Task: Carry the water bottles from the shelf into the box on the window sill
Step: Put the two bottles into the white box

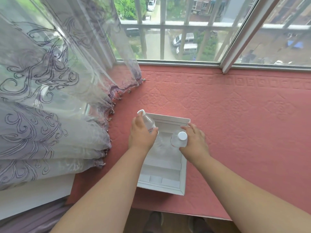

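A wide pink quilted cover point(235, 115) with a pressed geometric pattern lay over the window sill and filled most of the view, running from 9 o'clock to 3 o'clock. At 12 o'clock a window point(176, 39) with pale bars looked down on parked cars and trees. A sheer curtain point(50, 98) with purple swirls hung at 10 o'clock, its beaded hem resting on the cover. Near the centre of the view, slightly toward 6 o'clock, sat an open white box point(182, 179), its long side pointing toward the window. Two bare forearms reached in from 6 o'clock over the box. The left hand point(141, 133), at the box's 10 o'clock corner, was wrapped around a clear water bottle point(149, 122) that tilted with its white cap toward 11 o'clock, the cap outside the box's rim and the lower body going down inside. The right hand point(195, 138), at the box's 2 o'clock side, was curled around a second clear bottle point(179, 140), seen nearly from above with its white cap facing up, inside the box. Whether either bottle touched the box floor could not be told. At 6 o'clock, below the sill edge, two dark shoes point(154, 221) stood on a wooden floor.
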Action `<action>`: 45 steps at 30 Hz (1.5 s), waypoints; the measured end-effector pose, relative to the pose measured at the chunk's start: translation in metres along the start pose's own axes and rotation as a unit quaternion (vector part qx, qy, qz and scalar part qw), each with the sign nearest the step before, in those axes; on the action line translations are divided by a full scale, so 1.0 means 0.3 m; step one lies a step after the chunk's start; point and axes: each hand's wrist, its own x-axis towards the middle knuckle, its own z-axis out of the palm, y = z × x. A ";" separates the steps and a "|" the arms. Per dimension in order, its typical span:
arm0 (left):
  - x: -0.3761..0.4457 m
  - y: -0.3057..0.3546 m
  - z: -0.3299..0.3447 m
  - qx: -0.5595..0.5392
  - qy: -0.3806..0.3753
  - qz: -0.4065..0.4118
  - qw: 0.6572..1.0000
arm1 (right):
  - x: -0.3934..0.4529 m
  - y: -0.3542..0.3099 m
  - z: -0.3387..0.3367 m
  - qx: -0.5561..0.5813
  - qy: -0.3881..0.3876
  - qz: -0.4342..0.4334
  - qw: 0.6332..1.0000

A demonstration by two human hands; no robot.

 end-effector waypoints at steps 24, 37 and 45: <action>-0.052 0.027 0.086 -0.033 0.068 0.093 0.993 | -0.010 0.013 0.034 0.068 0.064 -0.042 0.995; -0.093 0.007 0.112 -0.045 -0.118 0.016 0.992 | 0.008 0.027 0.058 0.087 0.069 -0.039 0.993; -0.118 0.046 0.131 0.033 -0.087 -0.015 0.996 | 0.033 0.041 0.073 0.042 0.021 -0.007 0.999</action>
